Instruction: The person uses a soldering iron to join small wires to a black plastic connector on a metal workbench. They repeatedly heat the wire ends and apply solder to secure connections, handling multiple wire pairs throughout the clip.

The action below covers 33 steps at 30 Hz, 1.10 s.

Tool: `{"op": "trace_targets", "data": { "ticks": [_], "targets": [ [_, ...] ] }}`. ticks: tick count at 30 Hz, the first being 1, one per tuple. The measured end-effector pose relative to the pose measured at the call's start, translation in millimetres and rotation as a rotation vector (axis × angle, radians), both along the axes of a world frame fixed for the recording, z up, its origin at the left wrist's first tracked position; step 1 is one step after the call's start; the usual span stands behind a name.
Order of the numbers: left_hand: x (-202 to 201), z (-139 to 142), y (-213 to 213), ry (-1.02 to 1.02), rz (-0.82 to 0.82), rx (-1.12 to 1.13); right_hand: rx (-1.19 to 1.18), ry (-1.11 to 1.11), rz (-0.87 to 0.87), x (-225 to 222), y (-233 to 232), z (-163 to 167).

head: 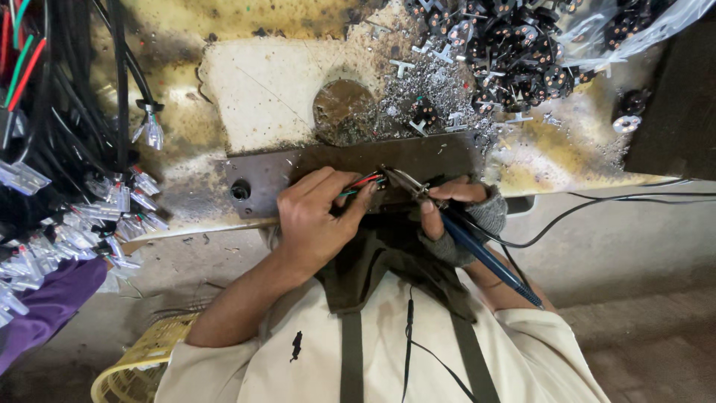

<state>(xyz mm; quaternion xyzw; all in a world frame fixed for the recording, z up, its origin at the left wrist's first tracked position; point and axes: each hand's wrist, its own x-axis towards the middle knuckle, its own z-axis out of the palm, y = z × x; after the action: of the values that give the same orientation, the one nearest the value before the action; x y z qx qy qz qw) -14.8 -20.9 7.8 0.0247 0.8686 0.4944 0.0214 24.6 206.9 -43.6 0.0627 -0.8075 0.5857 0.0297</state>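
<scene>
Left hand (317, 216) pinches coloured wires (363, 183); right hand (455, 213) angles soldering iron (477, 250) at them.

Bare pale board (261, 89) ahead; black connector heap (507, 45) far right.

I count two hands at the dark metal plate (313, 168): my left hand (317, 216) and my right hand (462, 213), which wears one grey fingerless glove (488, 216). One blue-handled soldering iron (477, 250) lies across the plate's right end. I make out at least three thin wires (364, 183), red, green and black, over the plate. One round hole (240, 189) sits in the plate's left end. One yellow basket (134, 366) stands below-left of the plate. The small black parts (507, 45) above-right are too many to count.
</scene>
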Motion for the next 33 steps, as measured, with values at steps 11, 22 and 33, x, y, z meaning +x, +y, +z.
{"op": "trace_targets", "data": {
  "ticks": [11,22,33],
  "targets": [
    [3.8,-2.7,3.2,0.064,0.006,-0.011,-0.079,-0.191,0.269,-14.2,3.6,-9.0],
    [0.8,-1.4,2.4,0.032,-0.009,-0.050,0.002,0.142,-0.050,-3.6,-10.9,-5.8],
    [-4.3,0.7,3.5,-0.015,-0.024,-0.059,0.021,0.315,0.090,12.4,0.8,-25.6]
  ]
}}
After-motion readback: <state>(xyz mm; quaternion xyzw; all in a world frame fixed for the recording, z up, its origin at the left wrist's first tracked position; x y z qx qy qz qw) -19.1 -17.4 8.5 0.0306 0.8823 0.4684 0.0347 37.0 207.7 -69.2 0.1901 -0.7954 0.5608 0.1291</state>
